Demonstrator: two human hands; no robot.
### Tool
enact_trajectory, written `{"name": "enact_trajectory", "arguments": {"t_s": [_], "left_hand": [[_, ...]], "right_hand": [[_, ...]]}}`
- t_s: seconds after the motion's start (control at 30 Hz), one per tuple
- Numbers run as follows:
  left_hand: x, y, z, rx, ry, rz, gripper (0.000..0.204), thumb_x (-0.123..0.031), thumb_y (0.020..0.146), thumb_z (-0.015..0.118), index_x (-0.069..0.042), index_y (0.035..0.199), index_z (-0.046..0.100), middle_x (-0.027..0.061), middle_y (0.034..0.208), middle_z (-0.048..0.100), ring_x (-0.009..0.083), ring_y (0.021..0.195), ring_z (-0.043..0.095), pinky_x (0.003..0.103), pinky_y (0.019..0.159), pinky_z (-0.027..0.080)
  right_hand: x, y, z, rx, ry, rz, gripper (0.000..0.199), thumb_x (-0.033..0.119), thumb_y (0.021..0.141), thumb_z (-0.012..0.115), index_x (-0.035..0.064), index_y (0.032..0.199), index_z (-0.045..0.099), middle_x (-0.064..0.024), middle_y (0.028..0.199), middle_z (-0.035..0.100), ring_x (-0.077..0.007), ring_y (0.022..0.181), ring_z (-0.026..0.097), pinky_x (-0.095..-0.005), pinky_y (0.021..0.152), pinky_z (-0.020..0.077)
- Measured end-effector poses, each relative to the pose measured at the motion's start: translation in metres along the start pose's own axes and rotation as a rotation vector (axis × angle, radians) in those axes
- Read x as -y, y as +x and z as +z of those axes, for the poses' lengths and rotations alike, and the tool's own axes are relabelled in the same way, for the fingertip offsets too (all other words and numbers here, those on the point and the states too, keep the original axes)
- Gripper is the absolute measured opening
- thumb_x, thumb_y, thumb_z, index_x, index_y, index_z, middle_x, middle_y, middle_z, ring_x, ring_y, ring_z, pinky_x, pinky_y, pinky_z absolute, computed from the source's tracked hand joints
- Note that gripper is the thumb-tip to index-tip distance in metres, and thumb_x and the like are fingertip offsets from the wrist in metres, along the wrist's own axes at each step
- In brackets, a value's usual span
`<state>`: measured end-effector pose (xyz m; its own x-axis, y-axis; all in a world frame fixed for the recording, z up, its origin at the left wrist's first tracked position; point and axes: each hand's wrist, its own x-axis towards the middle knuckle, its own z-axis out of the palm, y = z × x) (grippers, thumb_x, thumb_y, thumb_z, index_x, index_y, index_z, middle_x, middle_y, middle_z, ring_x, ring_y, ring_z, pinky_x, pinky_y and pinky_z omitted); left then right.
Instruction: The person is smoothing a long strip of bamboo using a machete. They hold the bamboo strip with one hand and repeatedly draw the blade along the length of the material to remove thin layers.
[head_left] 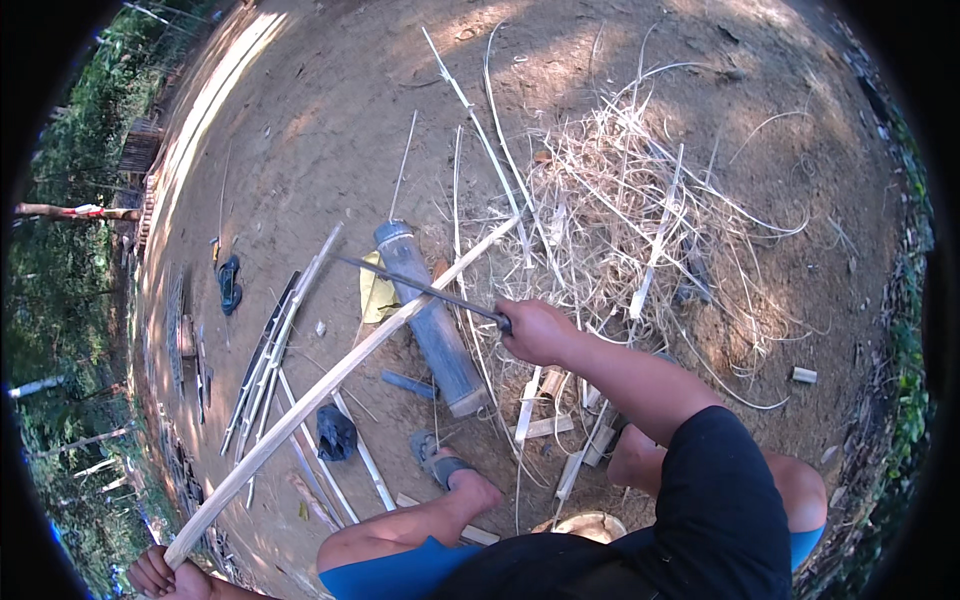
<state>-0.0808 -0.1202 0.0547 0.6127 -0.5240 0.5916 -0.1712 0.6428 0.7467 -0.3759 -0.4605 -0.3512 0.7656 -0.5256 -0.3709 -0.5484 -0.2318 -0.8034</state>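
My left hand (165,577), at the lower left, is closed round the near end of a long pale strip of split wood or bamboo (330,378). The strip slants up and away to the right. In my right hand (537,332) is the handle of a long, dark-bladed knife (455,299), its tip pointing left. The blade crosses the strip near its far part; whether it touches, I cannot tell. Under that crossing lies a thick grey cylinder (447,355), like a bamboo section or log, with a yellow piece (376,287) beside it.
A tangled heap of pale shavings (620,185) covers the ground to the right. Several long strips (268,365) lie to the left, near a dark bundle (337,433). A dark sandal (230,284) sits farther left. Wood offcuts (545,427) lie between my feet.
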Motion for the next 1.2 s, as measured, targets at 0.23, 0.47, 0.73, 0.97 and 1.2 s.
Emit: {"name": "enact_trajectory", "arguments": {"t_s": [0.23, 0.47, 0.73, 0.97, 1.2], "left_hand": [[0.005, -0.002, 0.0, 0.103, -0.052, 0.018, 0.076, -0.084, 0.086, 0.012, -0.015, 0.06, 0.031, -0.0006, 0.051, 0.029, 0.0111, 0.046, 0.027, 0.026, 0.048, 0.024], [0.004, -0.002, -0.009, 0.093, -0.078, 0.038, 0.076, -0.083, 0.087, 0.012, -0.015, 0.06, 0.031, -0.0005, 0.051, 0.029, 0.0111, 0.046, 0.027, 0.026, 0.049, 0.024], [0.001, 0.0, -0.018, 0.028, -0.008, 0.011, 0.077, -0.082, 0.088, 0.011, -0.013, 0.062, 0.033, 0.0, 0.053, 0.03, 0.012, 0.047, 0.027, 0.029, 0.05, 0.025], [0.006, 0.001, -0.013, 0.023, -0.024, 0.02, 0.075, -0.08, 0.089, 0.012, -0.013, 0.063, 0.032, 0.0006, 0.054, 0.03, 0.0122, 0.047, 0.027, 0.028, 0.05, 0.025], [-0.001, 0.002, -0.032, 0.013, -0.005, 0.01, 0.075, -0.08, 0.089, 0.012, -0.013, 0.063, 0.031, 0.0007, 0.054, 0.029, 0.0128, 0.048, 0.026, 0.028, 0.05, 0.024]], "right_hand": [[-0.045, 0.022, -0.005, -0.086, -0.038, 0.184, 0.023, 0.018, 0.087, 0.057, 0.0059, 0.106, 0.06, -0.0207, 0.1, 0.067, -0.0389, 0.099, 0.064, -0.0478, 0.086, 0.0506], [-0.031, 0.015, -0.002, -0.061, -0.08, 0.157, 0.024, 0.015, 0.085, 0.059, 0.0063, 0.107, 0.06, -0.0216, 0.104, 0.066, -0.038, 0.1, 0.064, -0.0475, 0.088, 0.0503], [-0.082, 0.034, 0.003, -0.19, 0.001, 0.302, 0.026, 0.017, 0.087, 0.057, 0.0048, 0.11, 0.059, -0.021, 0.104, 0.067, -0.0386, 0.101, 0.064, -0.0468, 0.088, 0.0507], [-0.028, 0.016, 0.004, -0.082, -0.066, 0.108, 0.022, 0.013, 0.085, 0.055, 0.0039, 0.106, 0.057, -0.0218, 0.098, 0.067, -0.0411, 0.095, 0.064, -0.0485, 0.084, 0.0504], [-0.083, 0.027, 0.009, -0.173, -0.076, 0.222, 0.025, 0.013, 0.086, 0.057, 0.0065, 0.11, 0.06, -0.0194, 0.104, 0.067, -0.0388, 0.101, 0.063, -0.0457, 0.09, 0.0501]]}}
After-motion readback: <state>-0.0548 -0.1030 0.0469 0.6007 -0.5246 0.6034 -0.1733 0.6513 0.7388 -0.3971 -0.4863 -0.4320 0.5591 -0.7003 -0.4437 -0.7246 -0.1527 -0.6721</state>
